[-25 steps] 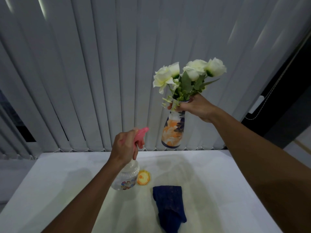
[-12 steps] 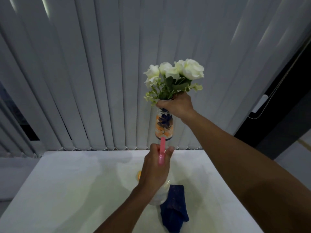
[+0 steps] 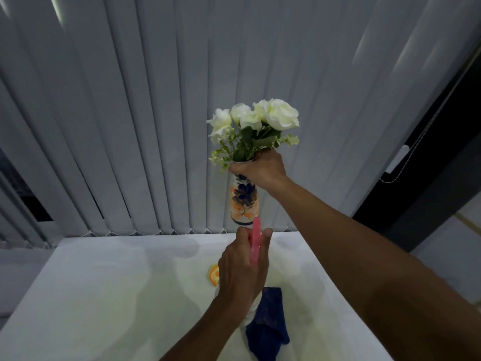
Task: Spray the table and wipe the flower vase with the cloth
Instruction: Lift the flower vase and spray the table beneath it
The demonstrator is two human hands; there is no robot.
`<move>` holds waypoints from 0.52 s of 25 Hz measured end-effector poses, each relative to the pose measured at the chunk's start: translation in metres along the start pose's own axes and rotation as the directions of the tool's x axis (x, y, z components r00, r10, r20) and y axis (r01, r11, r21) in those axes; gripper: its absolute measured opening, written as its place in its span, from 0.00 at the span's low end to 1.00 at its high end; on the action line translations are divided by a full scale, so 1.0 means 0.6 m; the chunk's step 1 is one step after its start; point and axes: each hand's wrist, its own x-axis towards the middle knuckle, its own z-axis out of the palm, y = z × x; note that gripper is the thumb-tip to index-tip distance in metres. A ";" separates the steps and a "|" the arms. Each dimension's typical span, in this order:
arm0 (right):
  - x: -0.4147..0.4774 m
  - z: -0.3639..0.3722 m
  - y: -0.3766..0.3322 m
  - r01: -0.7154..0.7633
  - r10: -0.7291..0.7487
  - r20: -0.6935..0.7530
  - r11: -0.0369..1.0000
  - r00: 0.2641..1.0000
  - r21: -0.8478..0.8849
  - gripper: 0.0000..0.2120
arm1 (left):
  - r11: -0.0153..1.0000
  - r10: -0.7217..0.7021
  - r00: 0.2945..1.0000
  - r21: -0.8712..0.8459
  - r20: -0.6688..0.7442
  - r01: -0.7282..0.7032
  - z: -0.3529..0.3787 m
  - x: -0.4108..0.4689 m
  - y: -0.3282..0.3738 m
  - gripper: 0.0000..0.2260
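Above the white table (image 3: 91,295), the right hand (image 3: 260,171) gripped the flower vase (image 3: 244,201) by its neck, holding it upright and aloft. The left hand (image 3: 242,272) clutched the pink-topped spray bottle (image 3: 255,241); beneath it the blue cloth (image 3: 268,324) lay on the tabletop.

R hand (image 3: 261,170) w/ closed grip on flower vase (image 3: 244,201) neck, held upright above white bench (image 3: 91,295). L hand (image 3: 242,272) grips pink-topped spray bottle (image 3: 255,241) just below vase. Blue cloth (image 3: 268,324) lies on bench, orange spot (image 3: 214,274) nearby.
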 end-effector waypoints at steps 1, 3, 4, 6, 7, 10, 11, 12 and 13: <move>0.002 0.000 0.001 -0.003 0.003 -0.002 1.000 1.000 0.004 0.29 | 1.000 -0.001 1.000 0.006 0.012 0.001 0.000 0.001 -0.001 0.31; 0.004 -0.001 0.004 -0.003 0.003 -0.011 1.000 1.000 0.004 0.30 | 1.000 -0.001 1.000 0.003 0.028 0.001 -0.001 0.000 -0.008 0.30; 0.005 -0.002 0.006 -0.003 0.003 -0.015 1.000 1.000 0.004 0.31 | 1.000 0.005 0.999 -0.019 0.034 -0.004 -0.003 -0.002 -0.011 0.31; 0.005 -0.002 0.013 -0.005 0.005 -0.014 1.000 1.000 0.011 0.31 | 0.998 0.014 0.998 -0.056 0.058 -0.011 -0.007 -0.007 -0.030 0.29; 0.005 0.000 0.019 -0.009 0.009 -0.012 1.000 1.000 0.014 0.30 | 0.998 0.009 0.997 -0.067 0.083 -0.004 -0.012 -0.009 -0.041 0.27; -0.004 0.015 0.053 -0.049 0.049 0.009 0.999 0.999 0.017 0.32 | 0.999 -0.043 0.989 -0.013 0.142 0.045 -0.035 -0.006 -0.089 0.23; -0.009 0.026 0.068 -0.073 0.072 0.027 0.997 0.997 0.017 0.33 | 0.997 -0.069 0.988 0.027 0.137 0.066 -0.043 -0.004 -0.109 0.25; -0.015 0.039 0.086 -0.095 0.094 0.045 0.995 0.995 0.015 0.35 | 0.995 -0.096 0.988 0.053 0.124 0.089 -0.048 -0.003 -0.132 0.27; -0.022 0.053 0.103 -0.122 0.121 0.059 0.992 0.991 0.013 0.35 | 0.992 -0.116 0.986 0.062 0.119 0.109 -0.051 -0.004 -0.154 0.29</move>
